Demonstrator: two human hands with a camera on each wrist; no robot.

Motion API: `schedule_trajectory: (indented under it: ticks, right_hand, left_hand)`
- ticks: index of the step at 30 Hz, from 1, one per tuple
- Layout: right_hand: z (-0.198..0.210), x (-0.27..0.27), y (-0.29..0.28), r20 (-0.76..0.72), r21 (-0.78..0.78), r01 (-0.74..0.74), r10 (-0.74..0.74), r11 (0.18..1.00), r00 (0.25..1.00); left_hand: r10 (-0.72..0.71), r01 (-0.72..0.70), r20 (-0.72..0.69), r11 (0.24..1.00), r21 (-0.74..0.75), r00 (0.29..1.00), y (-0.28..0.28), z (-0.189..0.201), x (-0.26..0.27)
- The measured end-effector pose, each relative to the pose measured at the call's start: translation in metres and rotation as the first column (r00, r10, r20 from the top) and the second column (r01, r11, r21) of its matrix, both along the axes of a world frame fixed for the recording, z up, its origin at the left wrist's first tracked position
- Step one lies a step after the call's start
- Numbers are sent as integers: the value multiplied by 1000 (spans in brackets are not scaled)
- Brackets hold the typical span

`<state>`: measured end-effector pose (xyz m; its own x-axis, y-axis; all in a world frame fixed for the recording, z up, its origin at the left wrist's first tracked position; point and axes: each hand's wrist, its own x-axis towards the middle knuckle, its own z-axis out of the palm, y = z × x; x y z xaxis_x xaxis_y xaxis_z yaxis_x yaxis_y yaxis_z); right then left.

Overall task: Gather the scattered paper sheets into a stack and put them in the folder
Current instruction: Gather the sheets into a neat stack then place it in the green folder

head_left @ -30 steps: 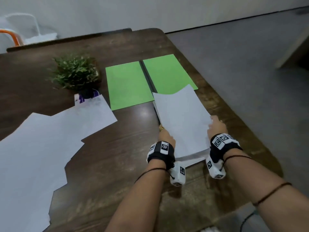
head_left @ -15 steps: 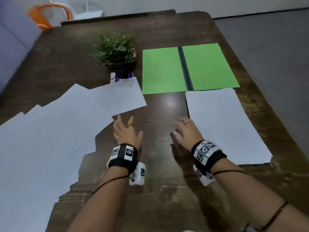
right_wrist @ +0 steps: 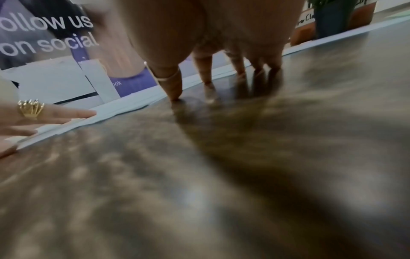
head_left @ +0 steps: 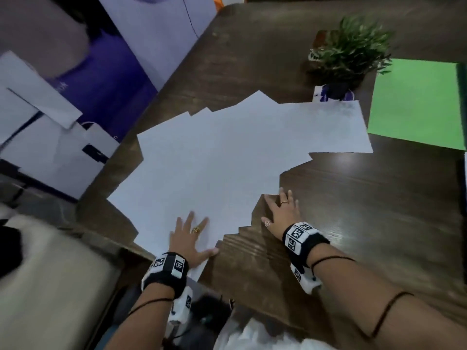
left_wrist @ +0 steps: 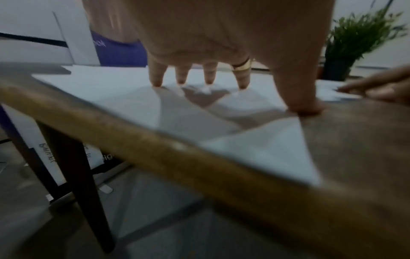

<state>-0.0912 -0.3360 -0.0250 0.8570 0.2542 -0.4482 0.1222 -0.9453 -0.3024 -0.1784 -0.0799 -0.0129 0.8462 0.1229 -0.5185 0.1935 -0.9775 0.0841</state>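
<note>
The left hand (head_left: pixel 191 237) lay flat, fingers spread, on the scattered paper sheets (head_left: pixel 214 157) at frame centre; the right hand (head_left: pixel 280 213) rested flat on the bench (head_left: pixel 366 210); overhanging corners risked sliding off; the green folder (head_left: pixel 414 104) lay upper right

Both forearms are bare. Each wrist wears a black band (head_left: pixel 165 272) with white square-code tags and a white camera block (head_left: pixel 305 280) beneath. Thin dark cords circle both forearms. The left hand (head_left: pixel 190 238) carries a crown-shaped gold ring (right_wrist: pixel 30 109); the right hand (head_left: pixel 280 214) has a slim gold ring at 12 o'clock and a silvery thumb ring.

Both hands have left the squared stack: the left hand (head_left: pixel 192 236) now presses flat on the scattered sheets (head_left: pixel 214 157), the right hand (head_left: pixel 280 213) at their edge.
</note>
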Motion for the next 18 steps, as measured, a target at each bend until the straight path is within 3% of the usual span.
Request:
schedule_trajectory:
  ticks: [4, 9, 15, 18]
  right_hand:
    - [-3, -4, 26, -6, -74, 83, -83, 994, 997]
    - [0, 1, 44, -7, -118, 181, -184, 976, 983]
    - [2, -1, 62, -38, -74, 304, -307, 950, 951]
    - [6, -2, 68, -70, 24, 352, -350, 936, 934]
  left_hand:
    - [-104, 104, -4, 994, 40, 995, 12, -9, -2]
    - [-119, 118, 20, 992, 53, 993, 17, -7, 20]
    - [-126, 126, 133, 992, 4, 983, 25, -14, 27]
    - [-87, 108, 187, 988, -106, 979, 28, -17, 33]
